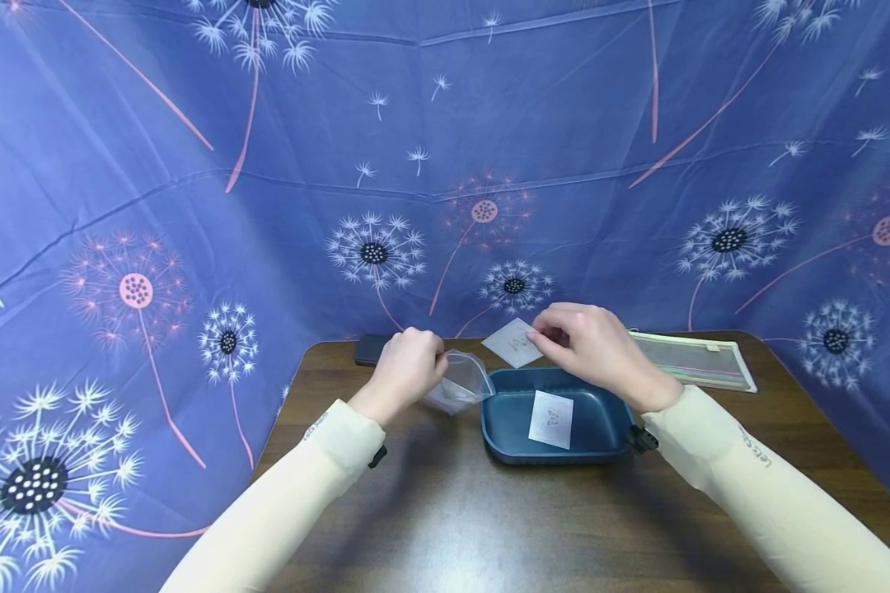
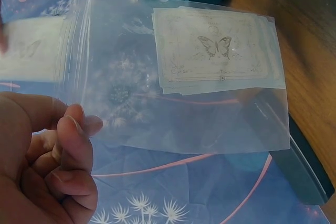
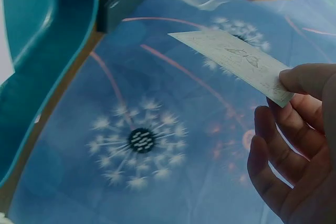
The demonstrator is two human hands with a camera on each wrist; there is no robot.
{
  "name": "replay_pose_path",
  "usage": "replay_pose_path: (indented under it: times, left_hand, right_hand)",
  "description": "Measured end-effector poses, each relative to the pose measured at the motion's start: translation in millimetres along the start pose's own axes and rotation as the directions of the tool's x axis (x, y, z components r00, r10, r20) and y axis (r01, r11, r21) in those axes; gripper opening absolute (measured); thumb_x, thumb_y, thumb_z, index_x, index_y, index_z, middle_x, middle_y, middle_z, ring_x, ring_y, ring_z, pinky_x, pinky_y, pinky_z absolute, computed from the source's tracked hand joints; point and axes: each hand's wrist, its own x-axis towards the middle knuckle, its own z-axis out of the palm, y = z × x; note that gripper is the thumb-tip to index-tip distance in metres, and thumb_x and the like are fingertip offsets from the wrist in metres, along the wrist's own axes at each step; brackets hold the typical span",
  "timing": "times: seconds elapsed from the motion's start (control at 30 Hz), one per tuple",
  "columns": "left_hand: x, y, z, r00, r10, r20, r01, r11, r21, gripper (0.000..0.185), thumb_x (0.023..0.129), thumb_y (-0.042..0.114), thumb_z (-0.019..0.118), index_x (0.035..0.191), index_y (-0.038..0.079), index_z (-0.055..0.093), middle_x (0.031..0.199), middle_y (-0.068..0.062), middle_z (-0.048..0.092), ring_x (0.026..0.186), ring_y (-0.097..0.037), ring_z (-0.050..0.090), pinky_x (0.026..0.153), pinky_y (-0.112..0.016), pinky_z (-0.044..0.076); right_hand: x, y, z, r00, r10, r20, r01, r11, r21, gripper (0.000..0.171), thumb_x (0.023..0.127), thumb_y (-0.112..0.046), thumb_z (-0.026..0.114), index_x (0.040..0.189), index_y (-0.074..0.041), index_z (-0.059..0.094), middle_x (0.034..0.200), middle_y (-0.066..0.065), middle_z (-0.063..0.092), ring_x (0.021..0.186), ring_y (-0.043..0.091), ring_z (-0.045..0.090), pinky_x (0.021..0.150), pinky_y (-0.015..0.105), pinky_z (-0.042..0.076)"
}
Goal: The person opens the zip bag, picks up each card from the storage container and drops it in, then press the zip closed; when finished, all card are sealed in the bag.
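Clear plastic zip bag (image 1: 460,380) is hanging from my left hand (image 1: 406,371), which is pinching it just past the left rim of the blue tray (image 1: 504,436), near the table's (image 1: 445,511) far edge. My right hand (image 1: 597,346) is pinching a butterfly card (image 1: 514,342) above the tray's far rim, its long axis pointing left toward the bag. Right hand's the one nearer the spare card (image 1: 551,418) lying in the tray.
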Motion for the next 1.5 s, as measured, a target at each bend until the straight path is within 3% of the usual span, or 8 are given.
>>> replay_pose_path:
  times: [0.23,0.53,0.93,1.07,1.33,1.5]
  left_hand:
    - [0.2,-0.5,0.4,1.0,-0.001,0.0,0.001,1.0,0.003,0.046,0.091,0.008,0.069,0.053,0.019,0.045,0.051,0.008,0.035,0.052,-0.014,0.036,0.052,-0.035,0.038]
    - [1.1,1.6,1.1,1.0,-0.004,0.011,0.004,1.0,0.005,0.046,0.092,0.009,0.068,0.053,0.018,0.046,0.05,0.007,0.036,0.051,-0.014,0.036,0.052,-0.034,0.038]
    - [0.6,2.0,3.3,1.0,0.009,0.0,-0.009,1.0,0.005,0.044,0.09,0.009,0.069,0.053,0.019,0.047,0.05,0.008,0.037,0.051,-0.014,0.037,0.053,-0.036,0.04]
    - [0.0,2.0,2.9,1.0,0.02,-0.011,-0.02,1.0,0.003,0.045,0.09,0.009,0.069,0.053,0.019,0.046,0.05,0.008,0.036,0.05,-0.014,0.037,0.052,-0.036,0.04]
    - [-0.2,3.9,1.5,1.0,0.021,0.004,-0.021,1.0,-0.003,0.045,0.091,0.009,0.068,0.053,0.019,0.046,0.05,0.009,0.033,0.049,-0.012,0.036,0.051,-0.033,0.038]
    - [-0.4,4.9,0.6,1.0,0.028,0.002,-0.028,1.0,0.001,0.044,0.09,0.008,0.068,0.053,0.019,0.046,0.051,0.009,0.032,0.05,-0.011,0.034,0.051,-0.032,0.036]
  right_hand:
    - [8.7,-19.8,-0.4,1.0,-0.009,0.0,0.009,0.998,0.064,0.008,0.098,-0.02,0.074,0.09,-0.02,0.075,0.077,-0.014,0.061,0.065,0.003,0.053,0.06,0.03,0.047]
    - [7.9,-30.0,19.6,0.999,-0.006,0.039,0.002,0.994,0.107,0.009,0.099,-0.022,0.073,0.09,-0.022,0.074,0.076,-0.015,0.058,0.065,0.007,0.053,0.059,0.03,0.045]
    - [1.0,-30.9,54.2,0.983,0.044,0.177,-0.065,0.991,0.119,0.005,0.097,-0.025,0.076,0.093,-0.023,0.076,0.081,-0.016,0.059,0.069,0.007,0.056,0.063,0.03,0.048]
    - [2.2,-31.6,63.5,0.978,0.043,0.203,-0.067,0.991,0.112,0.004,0.095,-0.024,0.079,0.092,-0.023,0.078,0.089,-0.013,0.061,0.073,0.006,0.055,0.065,0.03,0.048]
    - [7.8,-31.9,79.5,0.96,0.05,0.276,-0.077,0.993,0.089,0.004,0.092,-0.022,0.082,0.089,-0.02,0.08,0.113,-0.001,0.063,0.096,0.017,0.058,0.076,0.036,0.05]
    - [12.3,-30.9,86.6,0.941,0.065,0.332,-0.108,0.988,0.113,0.005,0.09,-0.025,0.084,0.092,-0.021,0.082,0.116,0.0,0.067,0.097,0.017,0.063,0.078,0.04,0.052]
